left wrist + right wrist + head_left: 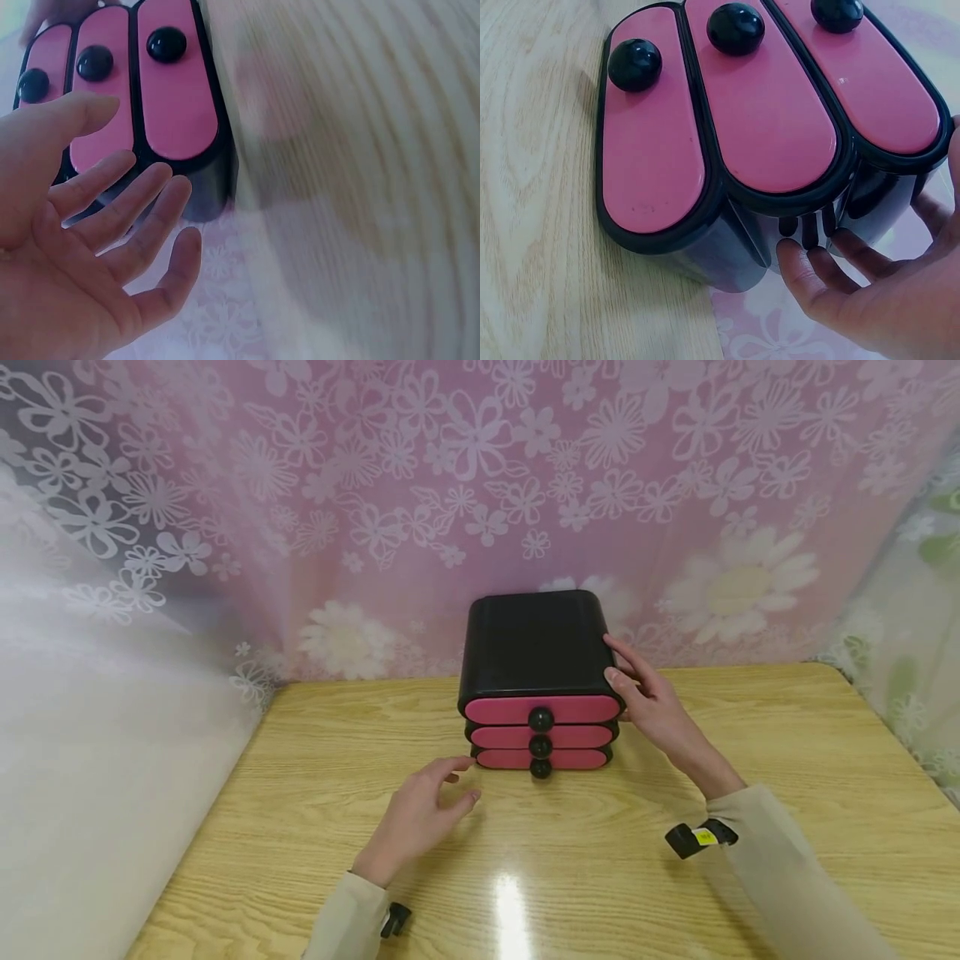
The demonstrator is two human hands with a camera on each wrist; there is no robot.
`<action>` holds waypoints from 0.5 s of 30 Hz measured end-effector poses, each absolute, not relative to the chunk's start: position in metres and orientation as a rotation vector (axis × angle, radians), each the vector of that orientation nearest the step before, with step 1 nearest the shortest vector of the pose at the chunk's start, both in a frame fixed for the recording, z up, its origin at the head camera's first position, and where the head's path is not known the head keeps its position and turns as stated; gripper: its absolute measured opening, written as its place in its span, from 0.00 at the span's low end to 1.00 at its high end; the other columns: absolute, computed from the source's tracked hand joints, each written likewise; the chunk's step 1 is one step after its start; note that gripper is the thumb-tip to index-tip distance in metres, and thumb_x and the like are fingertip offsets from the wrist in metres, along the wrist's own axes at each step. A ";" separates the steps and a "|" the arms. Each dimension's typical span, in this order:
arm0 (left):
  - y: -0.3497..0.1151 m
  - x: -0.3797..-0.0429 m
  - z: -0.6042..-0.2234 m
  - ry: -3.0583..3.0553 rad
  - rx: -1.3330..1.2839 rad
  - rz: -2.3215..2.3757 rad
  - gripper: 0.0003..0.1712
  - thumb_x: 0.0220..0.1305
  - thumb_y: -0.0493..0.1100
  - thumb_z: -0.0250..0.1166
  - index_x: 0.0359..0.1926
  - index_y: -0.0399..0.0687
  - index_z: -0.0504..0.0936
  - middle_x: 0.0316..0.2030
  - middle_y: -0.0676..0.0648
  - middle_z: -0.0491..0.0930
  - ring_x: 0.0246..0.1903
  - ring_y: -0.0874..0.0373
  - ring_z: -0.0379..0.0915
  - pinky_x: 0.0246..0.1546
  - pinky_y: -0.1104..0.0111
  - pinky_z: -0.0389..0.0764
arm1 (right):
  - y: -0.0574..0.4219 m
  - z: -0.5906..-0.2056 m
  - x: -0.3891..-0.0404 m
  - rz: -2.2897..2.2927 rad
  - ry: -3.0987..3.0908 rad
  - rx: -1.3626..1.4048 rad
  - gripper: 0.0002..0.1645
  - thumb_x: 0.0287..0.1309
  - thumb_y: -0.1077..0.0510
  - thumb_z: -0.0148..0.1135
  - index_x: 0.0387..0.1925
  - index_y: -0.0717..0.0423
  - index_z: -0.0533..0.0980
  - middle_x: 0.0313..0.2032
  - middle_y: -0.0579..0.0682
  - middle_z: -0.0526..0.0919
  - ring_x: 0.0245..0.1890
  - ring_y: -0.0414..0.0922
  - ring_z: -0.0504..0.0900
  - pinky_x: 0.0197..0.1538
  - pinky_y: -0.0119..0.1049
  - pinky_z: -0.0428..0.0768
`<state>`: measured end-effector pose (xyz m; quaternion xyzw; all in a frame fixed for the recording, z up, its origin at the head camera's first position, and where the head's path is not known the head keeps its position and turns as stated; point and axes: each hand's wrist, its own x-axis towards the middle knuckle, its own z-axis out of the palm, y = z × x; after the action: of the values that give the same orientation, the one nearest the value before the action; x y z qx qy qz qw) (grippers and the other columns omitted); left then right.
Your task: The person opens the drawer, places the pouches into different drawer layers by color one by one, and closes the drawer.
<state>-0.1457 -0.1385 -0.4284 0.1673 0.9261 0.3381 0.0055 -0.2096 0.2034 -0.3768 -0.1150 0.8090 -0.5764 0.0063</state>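
Note:
A small black drawer box [536, 639] with three stacked pink drawer fronts [542, 709] stands on the table, each front bearing a round black knob [541, 719]. All three drawers sit closed. My right hand [660, 710] rests against the box's right side, thumb at the upper front corner and another fingertip farther back along the top edge. In the right wrist view its fingers [862, 255] reach the dark side wall, loosely bent. My left hand [416, 818] is by the lower left front corner, palm facing the box, fingers spread and relaxed, holding nothing.
The wood-grain table [315, 735] extends around the box on both sides and in front. Behind it hangs a pink curtain [420, 527] with white flowers, close to the table's back edge. Pale fabric [112, 735] borders the left side.

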 end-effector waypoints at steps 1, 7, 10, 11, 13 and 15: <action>-0.140 -0.146 -0.428 2.916 0.517 1.053 0.27 0.69 0.52 0.67 0.66 0.54 0.78 0.61 0.50 0.81 0.56 0.52 0.81 0.53 0.51 0.82 | 0.203 -0.377 -0.210 -1.805 2.534 -0.358 0.36 0.79 0.43 0.44 0.82 0.30 0.48 0.78 0.63 0.56 0.67 0.60 0.70 0.45 0.29 0.82; -0.149 -0.148 -0.424 3.058 0.510 0.958 0.28 0.67 0.51 0.69 0.66 0.53 0.78 0.62 0.48 0.81 0.58 0.49 0.80 0.54 0.50 0.82 | 0.204 -0.377 -0.208 -1.804 2.549 -0.337 0.36 0.79 0.42 0.44 0.82 0.31 0.48 0.77 0.63 0.57 0.66 0.60 0.71 0.44 0.28 0.82; -0.154 -0.151 -0.424 3.131 0.530 0.902 0.29 0.66 0.52 0.70 0.66 0.53 0.78 0.62 0.46 0.81 0.59 0.46 0.80 0.56 0.48 0.81 | 0.206 -0.377 -0.206 -1.784 2.563 -0.340 0.36 0.79 0.42 0.44 0.82 0.31 0.48 0.78 0.63 0.57 0.68 0.61 0.70 0.45 0.27 0.82; -0.156 -0.152 -0.424 3.151 0.538 0.885 0.29 0.66 0.52 0.70 0.66 0.53 0.78 0.62 0.46 0.81 0.60 0.45 0.79 0.57 0.48 0.80 | 0.207 -0.378 -0.206 -1.777 2.569 -0.345 0.36 0.80 0.42 0.44 0.82 0.31 0.48 0.78 0.62 0.57 0.68 0.62 0.70 0.46 0.28 0.82; -0.159 -0.153 -0.425 3.186 0.551 0.852 0.30 0.66 0.52 0.70 0.66 0.53 0.78 0.62 0.45 0.81 0.60 0.44 0.79 0.58 0.46 0.80 | 0.208 -0.379 -0.205 -1.762 2.582 -0.358 0.36 0.80 0.43 0.43 0.82 0.31 0.48 0.78 0.62 0.56 0.69 0.62 0.70 0.48 0.33 0.84; -0.162 -0.154 -0.426 3.205 0.545 0.833 0.30 0.65 0.53 0.70 0.67 0.53 0.78 0.62 0.45 0.81 0.60 0.43 0.79 0.57 0.44 0.79 | 0.210 -0.379 -0.204 -1.740 2.608 -0.367 0.35 0.80 0.43 0.43 0.82 0.31 0.48 0.78 0.62 0.57 0.69 0.63 0.71 0.49 0.37 0.85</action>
<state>-0.1538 -0.1621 -0.4259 0.1613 0.9496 0.2467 -0.1068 -0.2040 0.2099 -0.3795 -0.1163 0.8263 -0.5511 -0.0075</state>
